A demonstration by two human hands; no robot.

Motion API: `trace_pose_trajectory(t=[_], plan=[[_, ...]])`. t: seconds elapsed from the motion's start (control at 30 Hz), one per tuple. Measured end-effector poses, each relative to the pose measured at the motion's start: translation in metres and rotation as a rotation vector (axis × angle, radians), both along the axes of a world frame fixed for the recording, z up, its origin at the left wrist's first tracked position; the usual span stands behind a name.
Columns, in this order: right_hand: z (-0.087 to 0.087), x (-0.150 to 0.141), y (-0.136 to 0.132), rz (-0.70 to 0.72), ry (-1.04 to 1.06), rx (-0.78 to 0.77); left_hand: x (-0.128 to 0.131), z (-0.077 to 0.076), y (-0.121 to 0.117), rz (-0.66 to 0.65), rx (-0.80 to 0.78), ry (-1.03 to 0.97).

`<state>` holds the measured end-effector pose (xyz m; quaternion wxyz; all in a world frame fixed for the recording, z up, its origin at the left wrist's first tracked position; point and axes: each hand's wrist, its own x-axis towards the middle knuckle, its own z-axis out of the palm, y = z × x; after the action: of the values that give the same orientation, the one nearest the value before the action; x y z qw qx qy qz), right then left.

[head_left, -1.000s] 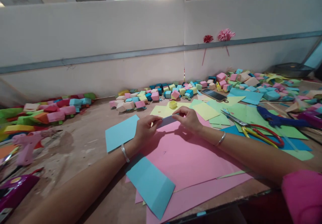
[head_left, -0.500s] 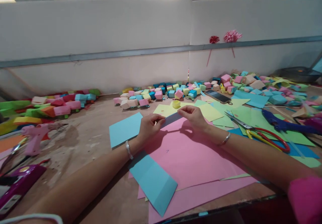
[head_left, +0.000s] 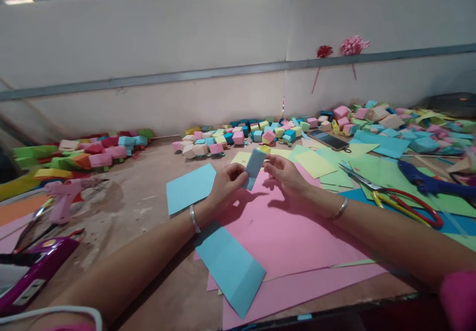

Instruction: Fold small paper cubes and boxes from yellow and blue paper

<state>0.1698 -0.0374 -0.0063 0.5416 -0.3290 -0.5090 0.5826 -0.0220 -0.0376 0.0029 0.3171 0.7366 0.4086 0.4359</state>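
Observation:
A small folded piece of blue paper stands bent up above the large pink sheet. My left hand is closed on it, pinching its lower left edge between thumb and fingers. Just to the right, my right hand has its fingers apart and curved, close to the paper's right side; a small gap shows between them. A creased blue sheet lies over the pink paper's lower left corner. Another blue sheet lies partly behind my left hand and wrist.
Scissors lie on green and blue sheets at right, beside a blue glue gun. A phone sits behind. Paper cubes line the wall. At left are a pink glue gun and a purple device.
The blue piece was held flat between both hands; now it is bent upright in my left hand. My right fingers have come off it and spread. The view has shifted slightly.

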Motion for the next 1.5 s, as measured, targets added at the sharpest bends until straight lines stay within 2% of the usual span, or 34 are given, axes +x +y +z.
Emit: trace_pose_trajectory(t=[0.07, 0.17, 0.27, 0.33, 0.47, 0.57, 0.8, 0.93, 1.1, 1.3, 1.5], plan=[[-0.002, -0.004, -0.004, 0.077, -0.059, -0.022, 0.001, -0.001, 0.0, -0.05, -0.082, -0.094], [-0.005, -0.008, -0.008, 0.062, -0.225, 0.108, 0.004, 0.0, -0.002, -0.143, -0.137, -0.147], [-0.008, -0.007, -0.009, -0.01, -0.419, 0.29, 0.004, 0.002, -0.003, -0.094, -0.034, -0.044], [-0.009, -0.005, -0.008, -0.033, -0.547, 0.407, 0.002, 0.002, -0.003, -0.046, 0.001, -0.065], [-0.009, -0.003, -0.008, -0.068, -0.724, 0.57, -0.002, -0.001, 0.001, -0.063, -0.132, -0.246], [-0.009, -0.005, -0.009, -0.084, -0.746, 0.581, -0.004, -0.002, 0.005, -0.084, -0.242, -0.298], [-0.012, -0.008, -0.014, -0.056, -0.705, 0.559, -0.001, 0.005, 0.002, -0.101, -0.283, -0.211], [-0.012, -0.011, -0.015, -0.003, -0.688, 0.556, 0.002, 0.006, -0.004, -0.137, -0.315, -0.246], [-0.012, -0.013, -0.014, -0.01, -0.701, 0.597, 0.001, 0.004, -0.004, -0.078, -0.395, -0.323], [-0.012, -0.01, -0.009, 0.012, -0.699, 0.57, -0.001, -0.002, 0.003, -0.057, -0.383, -0.259], [-0.014, -0.007, -0.004, -0.005, -0.716, 0.497, -0.002, 0.002, 0.007, 0.009, -0.245, -0.207]])
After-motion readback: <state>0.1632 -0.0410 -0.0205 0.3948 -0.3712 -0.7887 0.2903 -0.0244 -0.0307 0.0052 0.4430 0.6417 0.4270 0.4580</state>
